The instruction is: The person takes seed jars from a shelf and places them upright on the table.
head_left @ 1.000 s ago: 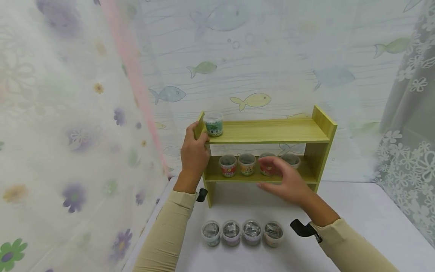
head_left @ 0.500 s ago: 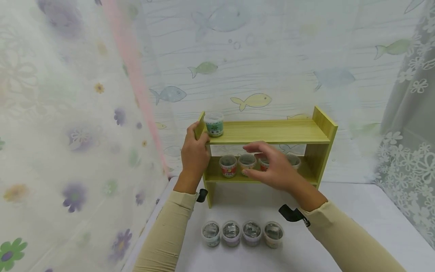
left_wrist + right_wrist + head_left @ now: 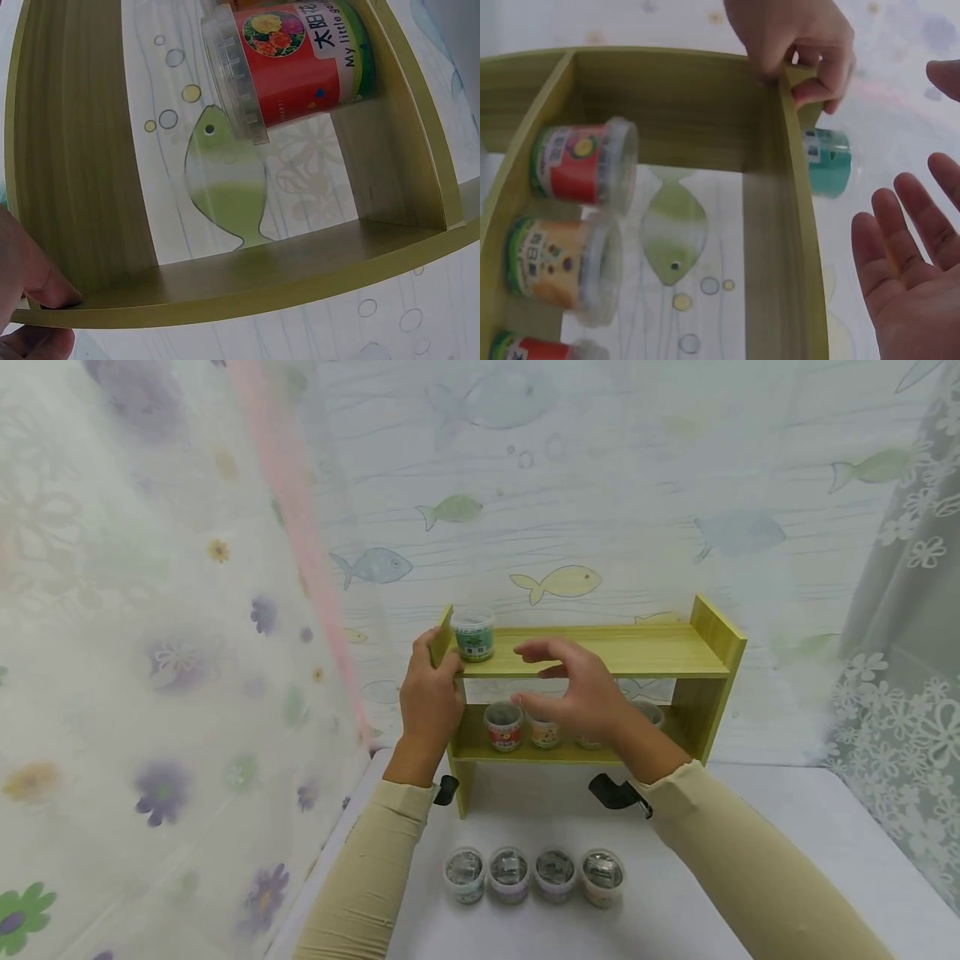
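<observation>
My left hand grips the upper left side of a two-tier yellow-green wooden shelf; in the left wrist view its thumb and a finger pinch the board's edge. Beside it on the top board stands a clear-lidded plastic cup with a green label. My right hand holds nothing, its fingers spread apart from the thumb in front of the shelf. Behind it, the lower board bears a row of several cups, among them a red-labelled cup and an orange-labelled cup. The right hand partly hides the others.
Several lidded cups stand in a row on the white tabletop in front of the shelf, the rightmost cup having a paler orange body. A fish-patterned curtain hangs behind, and a flowered curtain closes off the left.
My right hand has moved left and up, from the lower row of cups to the level of the top board. The left hand stays on the shelf; the cups have not moved.
</observation>
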Tool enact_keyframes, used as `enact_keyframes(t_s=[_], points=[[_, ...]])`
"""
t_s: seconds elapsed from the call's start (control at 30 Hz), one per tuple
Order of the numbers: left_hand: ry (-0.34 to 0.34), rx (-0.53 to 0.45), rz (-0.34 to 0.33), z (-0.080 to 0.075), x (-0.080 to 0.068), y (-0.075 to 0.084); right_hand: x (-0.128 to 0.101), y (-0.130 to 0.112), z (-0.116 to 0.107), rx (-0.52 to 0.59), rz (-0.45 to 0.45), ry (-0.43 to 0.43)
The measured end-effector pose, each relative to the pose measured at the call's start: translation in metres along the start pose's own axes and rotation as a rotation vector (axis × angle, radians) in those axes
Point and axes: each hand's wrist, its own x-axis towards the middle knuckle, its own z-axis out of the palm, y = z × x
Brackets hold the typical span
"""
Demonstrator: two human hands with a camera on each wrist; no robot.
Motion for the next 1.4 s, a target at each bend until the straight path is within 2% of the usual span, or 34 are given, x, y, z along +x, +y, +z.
enact_keyframes(t_s=[0.2,0.4,0.5,0.63,0.73,0.87,1.17,1.4], points=[[0.002,0.002,0.0,-0.001,0.001,0.002,0.026,0.0,0.004,0.042,0.063,0.038],[-0.025,0.018,-0.006,-0.004,0.001,0.004,0.053,0.007,0.011,0.046,0.128,0.09],[-0.016,0.011,0.01,-0.003,0.001,0.004,0.064,0.012,0.017,0.04,0.193,0.092],[0.002,0.003,0.025,-0.001,0.0,0.002,0.076,0.017,0.025,0.046,0.3,0.051],[0.009,0.012,0.022,-0.002,0.0,0.002,0.081,0.02,0.03,0.01,0.356,-0.002],[0.009,0.022,0.028,-0.003,0.001,0.002,0.081,0.025,0.033,-0.046,0.376,-0.041],[0.006,0.016,0.02,-0.001,0.001,-0.004,0.085,0.029,0.04,-0.061,0.405,-0.084],[-0.007,0.02,0.012,-0.002,-0.001,-0.006,0.088,0.03,0.046,-0.09,0.428,-0.08]])
